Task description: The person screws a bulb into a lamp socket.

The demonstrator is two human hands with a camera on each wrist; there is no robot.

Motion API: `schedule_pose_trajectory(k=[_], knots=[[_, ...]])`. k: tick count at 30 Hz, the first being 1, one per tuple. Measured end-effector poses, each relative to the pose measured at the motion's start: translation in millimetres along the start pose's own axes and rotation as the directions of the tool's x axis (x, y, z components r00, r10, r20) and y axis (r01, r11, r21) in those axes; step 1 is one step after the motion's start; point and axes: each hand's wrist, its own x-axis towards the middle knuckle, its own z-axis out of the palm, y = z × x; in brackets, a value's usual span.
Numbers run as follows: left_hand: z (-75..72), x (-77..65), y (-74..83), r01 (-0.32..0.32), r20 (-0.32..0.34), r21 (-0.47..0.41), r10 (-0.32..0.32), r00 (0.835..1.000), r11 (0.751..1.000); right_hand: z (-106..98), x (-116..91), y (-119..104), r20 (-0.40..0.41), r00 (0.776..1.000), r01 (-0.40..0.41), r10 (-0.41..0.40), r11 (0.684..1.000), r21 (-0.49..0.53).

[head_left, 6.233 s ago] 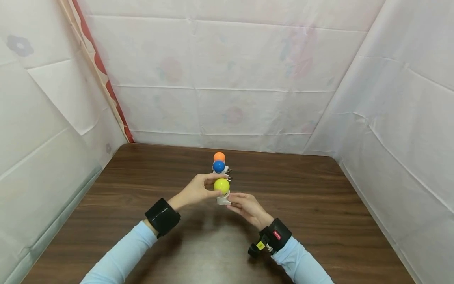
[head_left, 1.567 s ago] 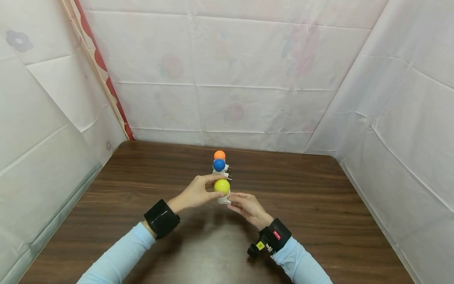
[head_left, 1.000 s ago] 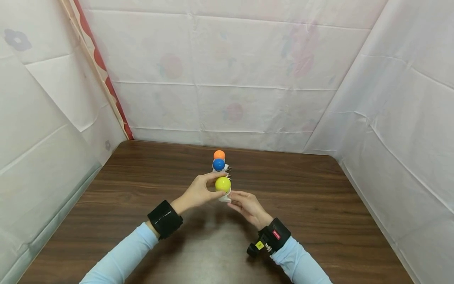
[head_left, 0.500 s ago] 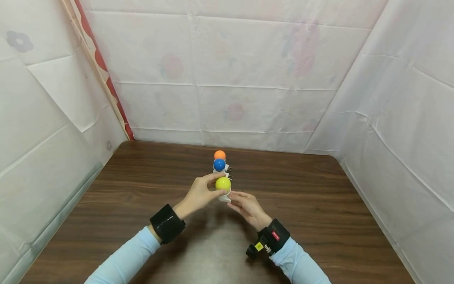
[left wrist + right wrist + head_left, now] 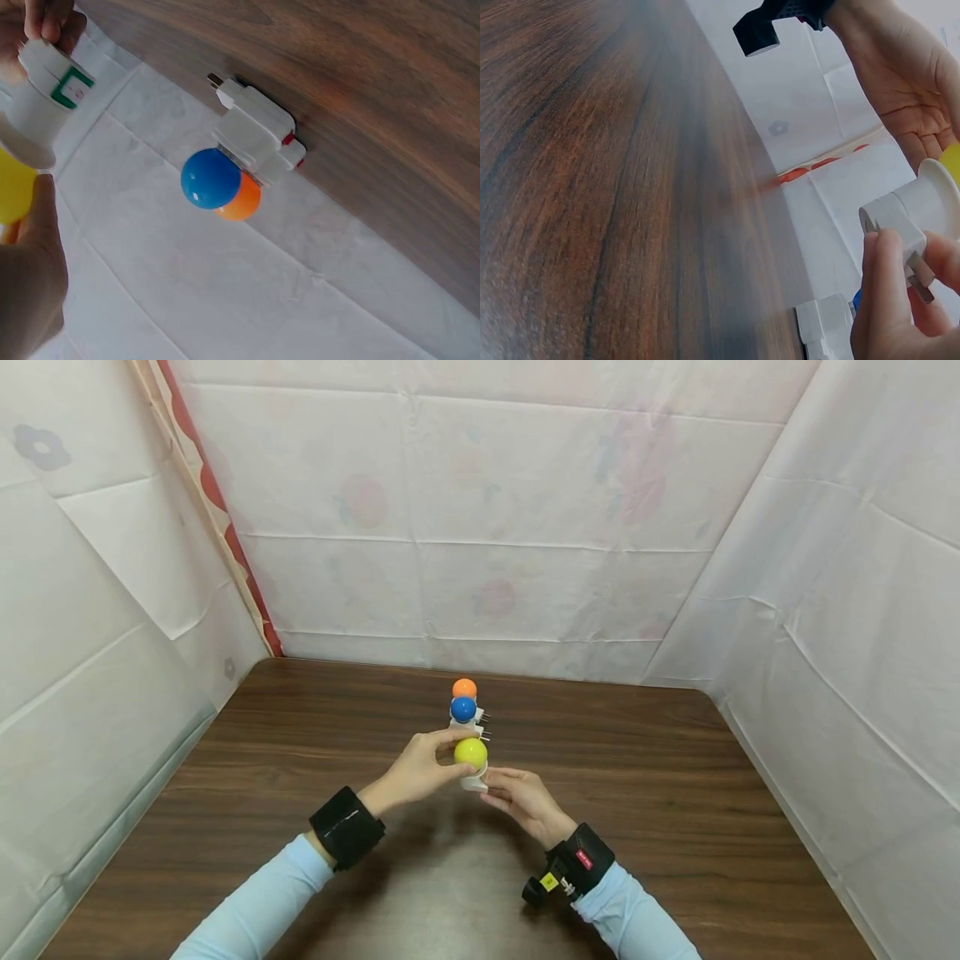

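My left hand [image 5: 412, 770] curls its thumb and fingers round a yellow light bulb [image 5: 471, 752], held above the table. The bulb sits in a white plug-in lamp socket [image 5: 472, 783], and whether it is screwed fully in cannot be told. With thumb and fingertips, my right hand [image 5: 531, 806] pinches the socket's plug end. In the right wrist view the metal prongs [image 5: 921, 279] stick out between those fingers. A green-edged label [image 5: 73, 88] shows on the socket in the left wrist view.
Behind the hands, a blue bulb [image 5: 208, 178] and an orange bulb [image 5: 243, 201] stand in white plug-in sockets [image 5: 255, 124] on the brown wooden table [image 5: 675, 777]. White cloth walls [image 5: 480, 527] enclose the table's back and sides.
Over the last half second the yellow bulb and socket have come slightly nearer the front, and my left wrist has shifted a little left. Both hands keep the same holds throughout.
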Motion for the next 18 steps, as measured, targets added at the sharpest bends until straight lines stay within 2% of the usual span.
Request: schedule_pose_trajectory(k=[2, 5, 8, 13, 18], knots=[[-1.9, 3.1, -12.1, -0.013, 0.045, 0.0, 0.013, 0.999, 1.0, -0.9, -0.4, 0.6, 0.009, 1.0, -0.008, 0.008, 1.0, -0.006], [-5.6, 7.9, -27.5, 0.003, 0.124, -0.029, 0.001, 0.992, 1.0, -1.0, -0.9, 1.2, 0.021, 1.0, -0.019, 0.019, 1.0, -0.01], [-10.0, 9.7, -28.7, 0.018, 0.18, -0.049, -0.008, 0.984, 0.999, -0.3, -1.2, 1.4, 0.031, 0.999, -0.023, 0.024, 1.0, -0.013], [-12.1, 11.0, -33.6, 0.016, 0.204, -0.078, 0.0, 0.979, 0.997, 0.4, -1.1, 1.8, 0.034, 0.999, -0.021, 0.022, 1.0, -0.016], [-9.9, 10.7, -35.0, -0.015, 0.179, -0.1, 0.033, 0.983, 0.995, 0.3, -0.1, 1.8, 0.023, 1.0, -0.009, 0.009, 1.0, -0.013]])
